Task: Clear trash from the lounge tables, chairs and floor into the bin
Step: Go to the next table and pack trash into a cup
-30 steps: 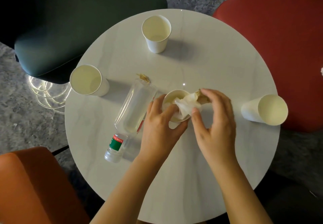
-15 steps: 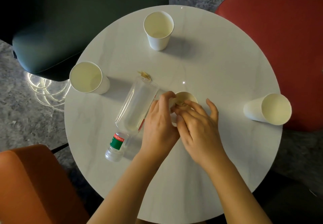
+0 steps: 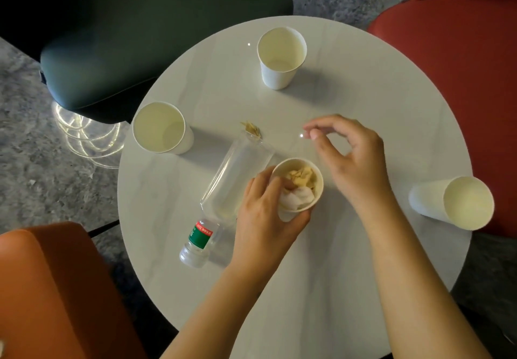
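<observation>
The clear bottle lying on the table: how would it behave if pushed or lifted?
The bottle lies on its side, so a sideways push would probably roll it. It looks nearly empty and thin-walled, so likely light and easy to dent.

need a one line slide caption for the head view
Left hand grips a paper cup of tissue and scraps on a round table; right hand hovers beside it.

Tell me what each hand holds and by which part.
The left hand grips the filled paper cup round its side wall, near the rim. The right hand holds nothing visible.
</observation>
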Available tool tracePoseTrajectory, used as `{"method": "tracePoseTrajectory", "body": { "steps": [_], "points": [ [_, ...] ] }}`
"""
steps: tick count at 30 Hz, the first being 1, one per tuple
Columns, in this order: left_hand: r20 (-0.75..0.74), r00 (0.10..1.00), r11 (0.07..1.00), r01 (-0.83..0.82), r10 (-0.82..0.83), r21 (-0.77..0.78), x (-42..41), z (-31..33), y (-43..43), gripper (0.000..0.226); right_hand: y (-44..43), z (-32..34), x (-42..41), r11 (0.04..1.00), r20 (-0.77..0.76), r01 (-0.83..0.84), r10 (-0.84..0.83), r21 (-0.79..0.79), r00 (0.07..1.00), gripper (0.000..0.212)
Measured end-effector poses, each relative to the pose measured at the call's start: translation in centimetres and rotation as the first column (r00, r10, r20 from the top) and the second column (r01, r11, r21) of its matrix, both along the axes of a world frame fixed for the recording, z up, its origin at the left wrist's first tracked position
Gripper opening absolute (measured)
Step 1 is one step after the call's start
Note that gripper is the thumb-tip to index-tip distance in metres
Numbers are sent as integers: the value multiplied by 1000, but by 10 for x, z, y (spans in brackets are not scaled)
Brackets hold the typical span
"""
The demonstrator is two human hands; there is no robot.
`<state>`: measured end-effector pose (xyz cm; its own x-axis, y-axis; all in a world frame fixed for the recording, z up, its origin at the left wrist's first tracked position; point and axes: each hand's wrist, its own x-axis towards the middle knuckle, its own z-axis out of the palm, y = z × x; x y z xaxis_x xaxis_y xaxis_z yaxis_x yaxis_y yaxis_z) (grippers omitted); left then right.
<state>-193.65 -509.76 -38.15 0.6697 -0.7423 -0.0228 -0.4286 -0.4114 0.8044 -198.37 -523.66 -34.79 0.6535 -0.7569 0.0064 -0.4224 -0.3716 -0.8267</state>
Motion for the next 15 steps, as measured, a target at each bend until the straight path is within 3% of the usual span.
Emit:
{"method": "tracePoseTrajectory", "body": {
  "steps": [5, 11, 15],
  "points": [
    [19, 1000, 1000, 22, -22, -20, -3, -6, 13, 36, -27, -27, 47, 951, -226, -259, 293, 171, 929, 30],
    [8, 999, 999, 37, -36, -28, -9, -10, 16, 42, -27, -52, 82, 871, -262, -455, 491, 186, 831, 34],
    [31, 999, 999, 40, -40, 6, -9, -9, 17, 57, -29, -61, 83, 862, -307, -500, 500, 84, 810, 20]
  ]
}}
